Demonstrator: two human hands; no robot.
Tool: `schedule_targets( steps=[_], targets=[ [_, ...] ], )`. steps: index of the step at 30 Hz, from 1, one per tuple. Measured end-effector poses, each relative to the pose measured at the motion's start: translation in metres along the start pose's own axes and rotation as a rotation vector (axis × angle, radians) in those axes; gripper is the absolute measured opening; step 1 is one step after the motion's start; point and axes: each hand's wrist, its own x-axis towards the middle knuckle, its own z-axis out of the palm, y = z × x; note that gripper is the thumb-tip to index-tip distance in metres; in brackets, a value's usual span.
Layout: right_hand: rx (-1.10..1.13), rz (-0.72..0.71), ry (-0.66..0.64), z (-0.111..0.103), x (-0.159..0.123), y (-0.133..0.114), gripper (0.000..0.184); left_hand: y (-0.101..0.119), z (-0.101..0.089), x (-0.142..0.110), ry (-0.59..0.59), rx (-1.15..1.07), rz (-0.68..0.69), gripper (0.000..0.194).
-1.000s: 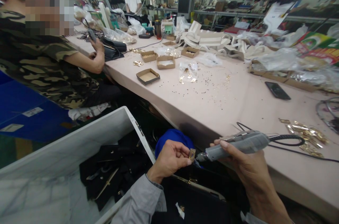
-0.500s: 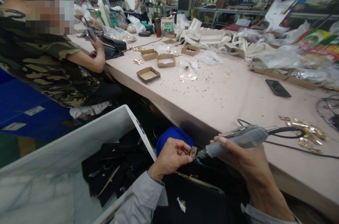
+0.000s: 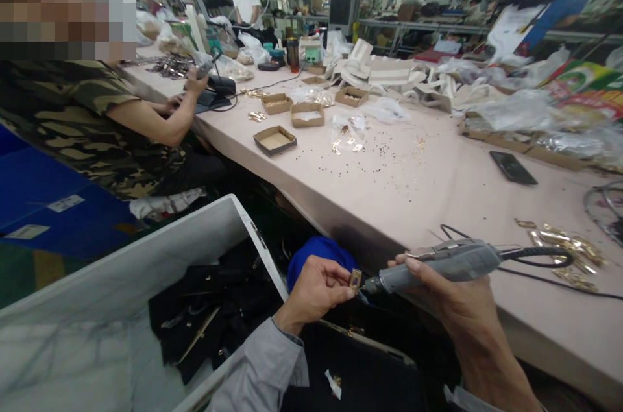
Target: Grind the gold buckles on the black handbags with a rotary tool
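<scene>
Between thumb and fingers, my left hand [image 3: 318,289] pinches a small gold metal plate [image 3: 355,279] with an opening in it. My right hand [image 3: 455,295] is wrapped round a grey corded electric screwdriver [image 3: 438,265], held nearly level. Its tip points left, very close to the plate; whether they touch I cannot tell. Below both hands, a black bag piece [image 3: 355,373] with a gold-coloured edge lies at my lap. A small white scrap [image 3: 333,384] rests on it beside a bit of gold metal.
A white bin [image 3: 111,263] holding black pieces stands at my left. On the table [image 3: 452,191] are gold fittings [image 3: 567,250], scattered small parts, cardboard boxes [image 3: 307,115] and a phone [image 3: 513,167]. A co-worker in a camouflage shirt [image 3: 87,133] works at the left.
The screwdriver in my right hand has shifted slightly right. My left hand still pinches the gold plate, almost unmoved. The co-worker's hand and tool have moved up and right.
</scene>
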Motion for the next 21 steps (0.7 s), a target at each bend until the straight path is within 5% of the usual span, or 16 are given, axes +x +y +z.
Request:
schedule_targets(
  steps=[21],
  targets=[
    [-0.165,-0.152,-0.004,-0.0049,-0.0095,0.0026,0.039,0.0008,0.0034,-0.0006,-0.028,0.019,0.045,0.032]
  ],
)
